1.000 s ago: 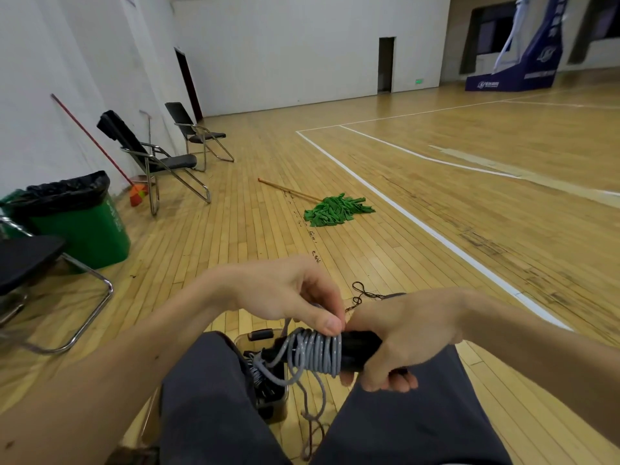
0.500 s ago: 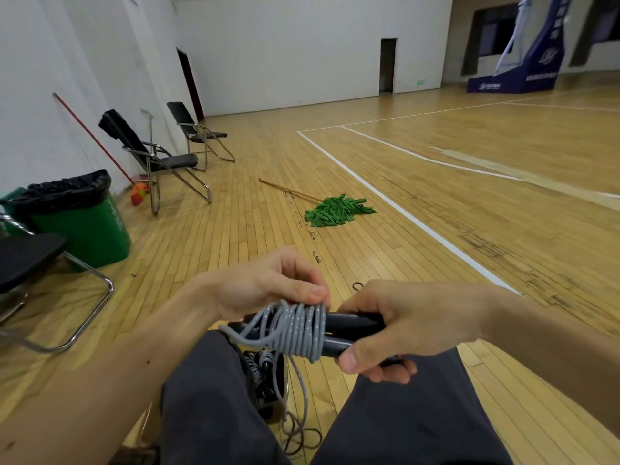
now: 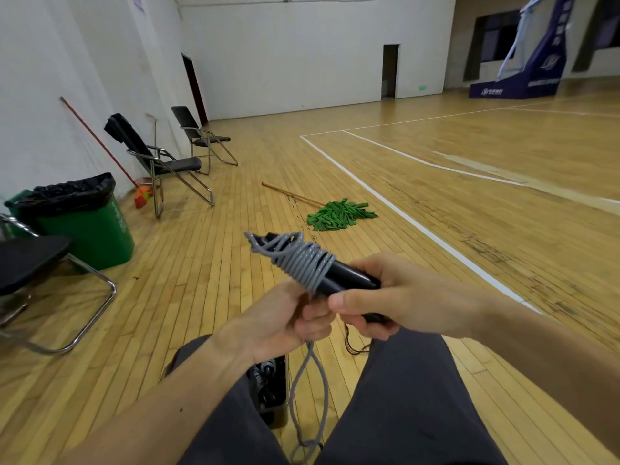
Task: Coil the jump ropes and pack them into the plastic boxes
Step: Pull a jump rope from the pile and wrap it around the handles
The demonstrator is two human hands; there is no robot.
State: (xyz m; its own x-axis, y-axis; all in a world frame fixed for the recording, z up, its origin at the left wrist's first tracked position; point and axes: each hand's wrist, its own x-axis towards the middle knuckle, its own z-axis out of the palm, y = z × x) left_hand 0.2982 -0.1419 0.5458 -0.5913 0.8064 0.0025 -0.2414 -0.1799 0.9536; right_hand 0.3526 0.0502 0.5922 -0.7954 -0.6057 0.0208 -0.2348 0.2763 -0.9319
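The grey plastic-coated jump rope (image 3: 303, 263) is wound in tight turns round its two black handles (image 3: 349, 280). The bundle is held out over the person's lap, tilted so its wrapped end points up and away. The right hand (image 3: 396, 297) is curled firmly round the handles' bare end. The left hand (image 3: 285, 320) sits under the coil, fingers closed on the cord. A loose loop of cord hangs between the knees, beside the clear plastic box (image 3: 271, 387) on the floor. Half a second ago the bundle lay level, and the left hand was on top of the coil.
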